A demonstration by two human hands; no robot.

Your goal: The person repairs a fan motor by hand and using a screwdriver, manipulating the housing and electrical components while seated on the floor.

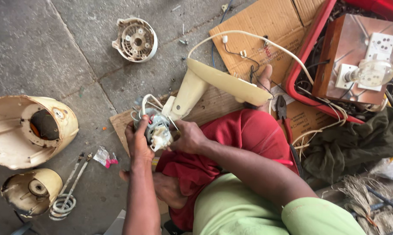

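I sit on the floor in red shorts and a green shirt. My left hand (138, 139) and my right hand (188, 137) both grip a small electric fan motor (156, 129) with white wires, held over my knee. The motor hangs on a cream plastic fan stand (214, 85) that lies across a cardboard sheet (266, 26). A cream cable (248, 37) loops from the stand toward the right. One foot rests on the stand's base.
Two cream fan housing shells (28, 128) (31, 191) lie at left, a coiled heating element (63, 204) beside them. A round vented cover (135, 39) sits farther off. Pliers (283, 111) lie by my knee. A red crate (309, 56) holds a wooden switchboard with a bulb (372, 72).
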